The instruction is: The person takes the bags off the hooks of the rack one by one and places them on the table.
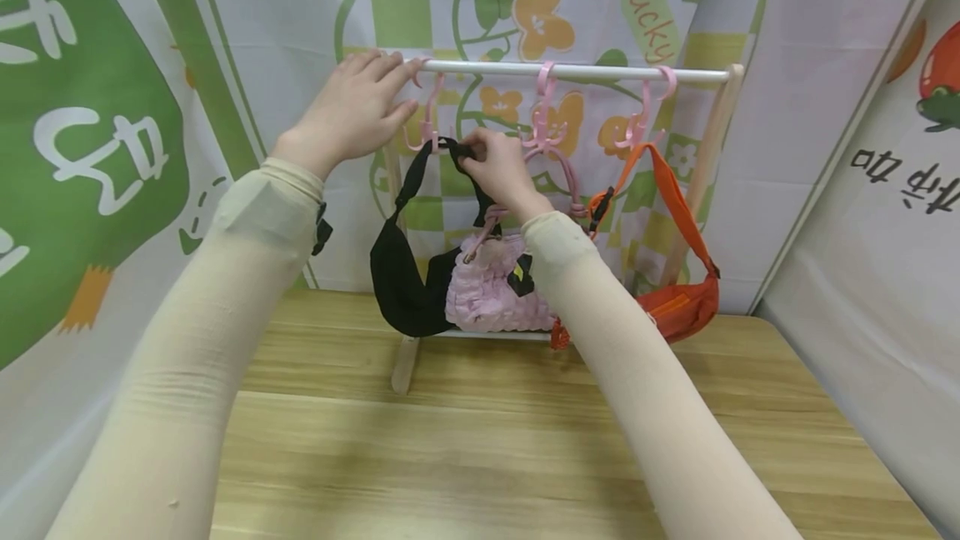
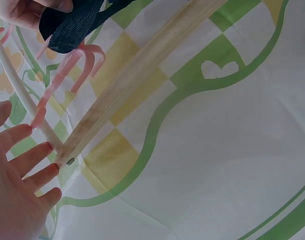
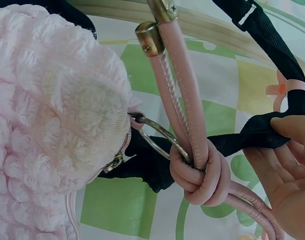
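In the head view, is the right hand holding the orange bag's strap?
No, the right hand pinches the black strap instead.

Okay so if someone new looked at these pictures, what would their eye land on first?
Probably the vivid orange bag, hanging toward the right end of the white rail in the head view. Next would come the puffy pink bag at the middle and the black bag to its left. The right hand pinches the black bag's strap, while the left hand is at the rail's left end.
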The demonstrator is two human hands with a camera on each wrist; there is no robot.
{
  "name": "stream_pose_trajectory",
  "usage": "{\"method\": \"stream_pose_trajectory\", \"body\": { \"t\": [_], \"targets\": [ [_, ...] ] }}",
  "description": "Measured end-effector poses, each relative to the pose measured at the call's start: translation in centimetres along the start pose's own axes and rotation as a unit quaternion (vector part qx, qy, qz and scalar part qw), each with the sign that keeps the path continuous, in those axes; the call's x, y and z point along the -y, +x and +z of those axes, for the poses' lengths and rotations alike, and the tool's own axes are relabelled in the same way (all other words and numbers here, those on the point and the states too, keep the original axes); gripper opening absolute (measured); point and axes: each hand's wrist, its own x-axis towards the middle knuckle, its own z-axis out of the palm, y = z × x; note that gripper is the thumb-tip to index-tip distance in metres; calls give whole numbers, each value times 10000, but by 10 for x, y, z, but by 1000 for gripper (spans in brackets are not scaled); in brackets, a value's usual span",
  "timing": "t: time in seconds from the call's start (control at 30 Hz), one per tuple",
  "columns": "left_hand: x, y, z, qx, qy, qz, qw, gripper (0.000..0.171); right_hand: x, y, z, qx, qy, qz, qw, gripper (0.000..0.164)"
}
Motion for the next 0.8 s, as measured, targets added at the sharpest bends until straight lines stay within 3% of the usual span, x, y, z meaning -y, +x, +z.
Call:
{"method": "stream_pose_trajectory", "body": {
  "t": [0.8],
  "targets": [
    [1,1,0,-4,17,1,10000,57,13,1,-6,-268,248,142,9992,20]
  ]
}}
